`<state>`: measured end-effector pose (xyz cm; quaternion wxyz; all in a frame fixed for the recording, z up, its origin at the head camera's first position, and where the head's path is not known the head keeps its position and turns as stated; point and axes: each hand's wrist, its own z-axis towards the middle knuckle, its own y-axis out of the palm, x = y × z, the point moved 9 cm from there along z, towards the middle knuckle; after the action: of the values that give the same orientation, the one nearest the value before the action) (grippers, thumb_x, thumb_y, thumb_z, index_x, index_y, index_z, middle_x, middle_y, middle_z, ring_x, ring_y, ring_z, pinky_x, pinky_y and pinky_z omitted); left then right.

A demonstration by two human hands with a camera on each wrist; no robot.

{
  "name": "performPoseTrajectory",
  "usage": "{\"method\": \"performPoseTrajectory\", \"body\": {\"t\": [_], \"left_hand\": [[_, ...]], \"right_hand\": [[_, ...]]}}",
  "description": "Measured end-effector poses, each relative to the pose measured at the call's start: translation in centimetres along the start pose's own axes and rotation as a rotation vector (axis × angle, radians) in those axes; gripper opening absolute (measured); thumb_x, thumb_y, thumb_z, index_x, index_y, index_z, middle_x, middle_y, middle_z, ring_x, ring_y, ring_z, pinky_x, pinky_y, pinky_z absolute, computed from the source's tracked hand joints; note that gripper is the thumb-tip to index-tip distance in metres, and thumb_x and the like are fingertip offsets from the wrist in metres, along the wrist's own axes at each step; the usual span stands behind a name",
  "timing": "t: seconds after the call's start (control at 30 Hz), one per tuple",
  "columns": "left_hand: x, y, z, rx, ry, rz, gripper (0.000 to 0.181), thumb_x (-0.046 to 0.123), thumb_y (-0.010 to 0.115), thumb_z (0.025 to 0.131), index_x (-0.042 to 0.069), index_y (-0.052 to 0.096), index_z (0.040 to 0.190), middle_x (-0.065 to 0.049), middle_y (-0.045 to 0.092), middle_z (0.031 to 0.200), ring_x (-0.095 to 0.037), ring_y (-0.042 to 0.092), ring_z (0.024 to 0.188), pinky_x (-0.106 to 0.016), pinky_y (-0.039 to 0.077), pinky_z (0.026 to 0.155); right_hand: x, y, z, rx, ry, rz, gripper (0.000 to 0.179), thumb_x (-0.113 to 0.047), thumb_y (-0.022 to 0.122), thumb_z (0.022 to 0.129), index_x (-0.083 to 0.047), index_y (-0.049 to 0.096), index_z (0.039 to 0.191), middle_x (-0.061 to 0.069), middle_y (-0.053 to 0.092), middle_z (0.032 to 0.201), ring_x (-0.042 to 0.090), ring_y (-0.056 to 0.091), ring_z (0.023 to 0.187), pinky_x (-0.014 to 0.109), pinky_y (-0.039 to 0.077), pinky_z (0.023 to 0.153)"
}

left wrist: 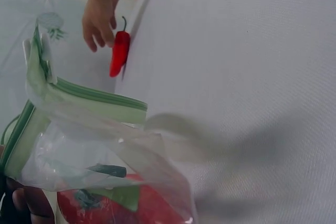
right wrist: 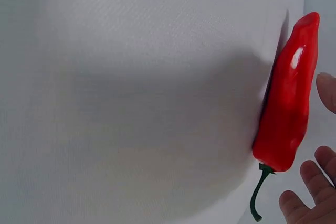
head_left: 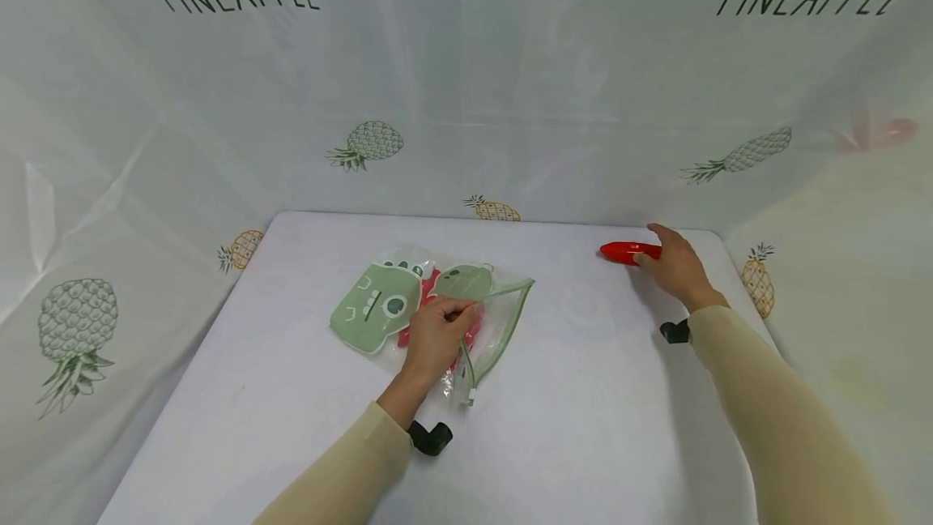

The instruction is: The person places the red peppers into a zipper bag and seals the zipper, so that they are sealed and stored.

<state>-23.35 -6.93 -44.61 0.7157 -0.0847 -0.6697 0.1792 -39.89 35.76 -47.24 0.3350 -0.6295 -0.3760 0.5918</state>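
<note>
My left hand (head_left: 435,337) pinches the opening edge of a clear zip bag (head_left: 510,322) with a green zipper band and a green cartoon face printed on it. Red things with dark green stems (left wrist: 115,203) show through the plastic in the left wrist view; part of them is hidden behind the hand. At the far right of the table lies a glossy red chili pepper (right wrist: 289,98) with a thin green stem. Beside it is my right hand (head_left: 678,270), its fingers spread and the thumb close to the pepper's side.
The white table (head_left: 583,395) has its far edge just beyond the pepper. A pale curtain (head_left: 510,63) printed with pineapples hangs behind it and along both sides. Each wrist wears a black camera mount (head_left: 430,437).
</note>
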Motion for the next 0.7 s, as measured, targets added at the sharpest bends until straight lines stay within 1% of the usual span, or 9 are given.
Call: {"method": "performPoseTrajectory", "body": {"t": [0.2,0.33,0.47,0.57,0.7], "left_hand": [[-0.1,0.0,0.0,-0.002,0.004,0.002,0.013,0.024,0.078,0.097,0.017,0.085,0.105,0.002,0.068,0.089,-0.015,0.060,0.082,-0.020,0.051,0.062],[0.1,0.1,0.0,-0.011,0.009,-0.005,0.012,0.025,0.078,0.097,0.018,0.085,0.104,0.002,0.068,0.088,-0.015,0.059,0.081,-0.020,0.050,0.061],[0.1,0.1,0.0,-0.007,0.015,0.002,0.012,0.025,0.079,0.097,0.018,0.085,0.104,0.003,0.068,0.087,-0.015,0.059,0.080,-0.020,0.049,0.061],[0.1,0.2,0.0,-0.002,0.020,0.011,0.013,0.025,0.079,0.096,0.017,0.086,0.103,0.002,0.069,0.086,-0.014,0.059,0.079,-0.021,0.050,0.061],[0.0,0.2,0.1,0.002,0.016,0.018,0.012,0.025,0.079,0.096,0.017,0.086,0.103,0.002,0.068,0.086,-0.014,0.059,0.079,-0.021,0.050,0.062]], "right_hand": [[0.7,1.0,0.5,-0.040,0.038,0.017,0.082,-0.027,0.065,0.105,-0.006,0.018,0.168,0.033,0.027,0.166,0.056,0.031,0.144,0.075,0.030,0.116],[0.9,1.2,0.3,-0.040,0.045,0.009,0.082,-0.025,0.066,0.104,-0.005,0.018,0.167,0.035,0.030,0.163,0.056,0.034,0.141,0.075,0.032,0.115],[0.7,1.2,0.0,-0.021,0.033,-0.001,0.078,-0.023,0.065,0.104,-0.002,0.022,0.166,0.036,0.035,0.160,0.055,0.037,0.139,0.074,0.034,0.115],[0.4,1.4,-0.1,-0.008,0.024,-0.002,0.073,-0.023,0.064,0.104,0.000,0.028,0.163,0.035,0.040,0.156,0.053,0.040,0.135,0.071,0.037,0.114],[0.1,1.8,-0.2,-0.018,0.021,-0.006,0.068,-0.024,0.064,0.104,0.000,0.033,0.161,0.034,0.045,0.152,0.051,0.044,0.130,0.068,0.041,0.112]]}}
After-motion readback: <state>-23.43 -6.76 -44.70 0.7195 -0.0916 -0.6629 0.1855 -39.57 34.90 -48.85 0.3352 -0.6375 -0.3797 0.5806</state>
